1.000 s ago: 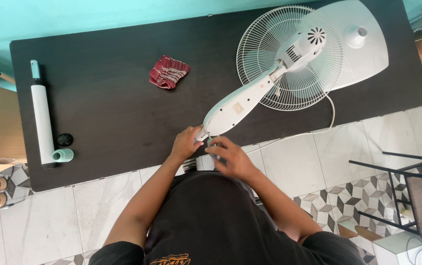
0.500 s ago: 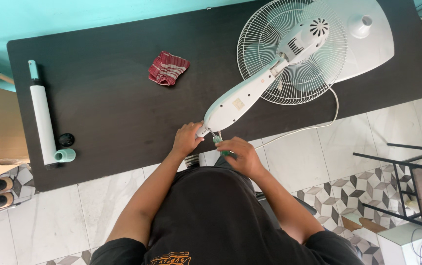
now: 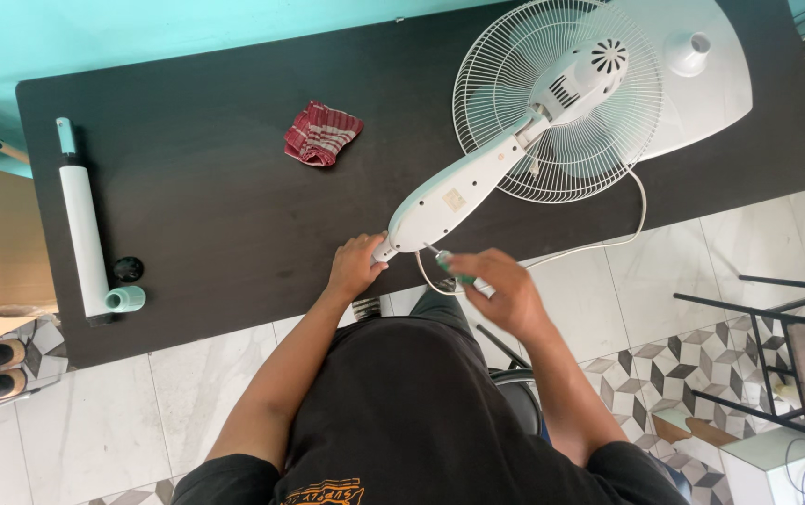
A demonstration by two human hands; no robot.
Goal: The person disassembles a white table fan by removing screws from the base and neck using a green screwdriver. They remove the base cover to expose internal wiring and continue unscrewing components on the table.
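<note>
My left hand (image 3: 355,265) rests at the near edge of the black table (image 3: 196,206), fingers curled against the narrow lower end of the white fan body (image 3: 458,192). The grip looks loose, more a steadying touch than a full clasp, and I cannot tell whether the thumb wraps under. My right hand (image 3: 500,290) is closed around a small green-handled screwdriver (image 3: 454,271), its tip aimed at that same lower end, just beside my left fingers.

The fan body lies flat with its long axis running diagonally: from its butt end at the table edge, right in front of me, up and away to my right, where the motor housing (image 3: 589,75) sits over the round wire grille (image 3: 557,98). Beyond the grille lies the white base plate (image 3: 702,84). Both hands meet at the near end; the left is touching it, the right hovers just off it with the tool between.

A white cord (image 3: 608,238) loops off the table edge to my right. Well apart on my left lie a white pole (image 3: 84,234) with a pale green collar (image 3: 126,299), and a red checked cloth (image 3: 321,134) sits farther back.
</note>
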